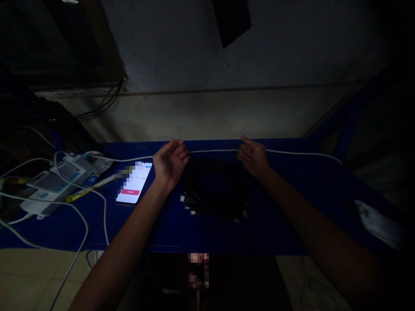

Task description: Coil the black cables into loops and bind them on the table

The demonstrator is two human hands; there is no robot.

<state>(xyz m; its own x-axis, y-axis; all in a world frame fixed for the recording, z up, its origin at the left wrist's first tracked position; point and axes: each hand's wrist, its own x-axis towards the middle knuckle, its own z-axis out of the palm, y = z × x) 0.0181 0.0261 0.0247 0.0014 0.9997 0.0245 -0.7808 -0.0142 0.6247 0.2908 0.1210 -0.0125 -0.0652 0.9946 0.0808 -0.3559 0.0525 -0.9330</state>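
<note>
My left hand (171, 163) is above the back half of the blue table, palm turned up and fingers curled in. No object shows in its palm. My right hand (253, 156) is held across from it as a loose fist, thumb pointing up, with nothing visible in it. Behind both hands runs a thin white cable (214, 150), stretched along the table's back edge. Between my forearms lies a coiled bundle of black cables (207, 183), hard to make out in the dark. Several pale plug ends stick out at its front.
Left of my arm lies a lit phone (132, 183), with a yellow pen (94, 188) beside it. A white power strip (61, 185) with tangled white cords occupies the blue table's (162, 237) left end. Something pale (379, 222) lies at right. A wall (207, 112) stands behind.
</note>
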